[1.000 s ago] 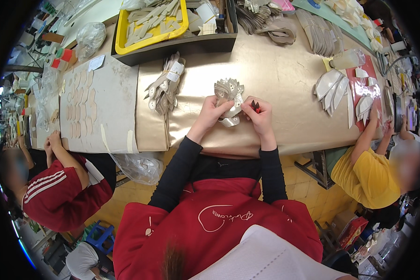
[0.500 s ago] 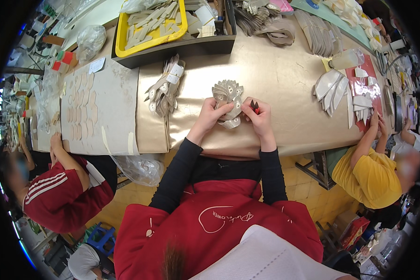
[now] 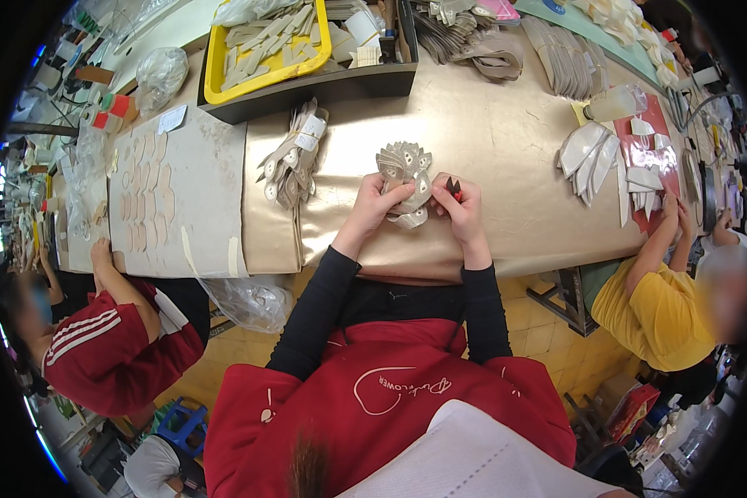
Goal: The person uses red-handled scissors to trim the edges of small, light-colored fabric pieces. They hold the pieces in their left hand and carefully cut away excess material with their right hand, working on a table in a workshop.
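A fanned bundle of grey-beige cut pieces with pale oval spots (image 3: 404, 158) is pinched in my left hand (image 3: 375, 203), thumb on top, just above the gold-coloured table cover (image 3: 357, 236). On the bundle's right side, my right hand (image 3: 465, 207) is closed around a small red-handled cutting tool with dark pointed tips (image 3: 452, 186). Its thumb and forefinger reach the edge of the pieces; whether they pinch anything there is too small to tell. To the left lies a tied bundle of similar pieces (image 3: 290, 166) with a white paper label.
Behind my hands stands a black box (image 3: 340, 90) holding a yellow tray (image 3: 266, 86) of strips. Stacked grey pieces (image 3: 560, 62) lie at the far right, white pieces (image 3: 589, 158) nearer. Co-workers sit on both sides, one in a yellow shirt (image 3: 660, 307), one in red (image 3: 124, 349).
My hands and the bundle stay almost in place; my right fingers shift only slightly at its edge. At the right, the co-worker in yellow has moved their head and hands a little.
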